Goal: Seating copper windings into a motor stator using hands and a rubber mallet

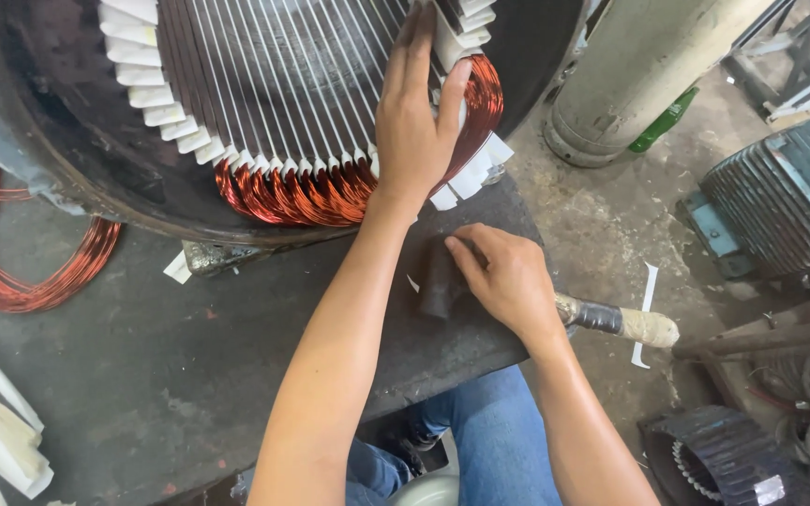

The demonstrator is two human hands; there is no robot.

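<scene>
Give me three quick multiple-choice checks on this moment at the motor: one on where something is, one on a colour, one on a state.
1. Where is the left hand?
A. Flat on the copper coil at the rim of the motor housing
B. On the green bottle
C. On the person's knee

2. What colour are the paper strips sticking out of the slots?
A. Blue
B. White
C. Black

3. How is the mallet placed?
A. Raised in the air
B. Lying on the dark table under the right hand
C. Leaning against the grey cylinder

Answers: 1 A, the palm presses the coil ends; 2 B, the strips read white; 3 B, the dark head rests on the table, handle pointing right.
</scene>
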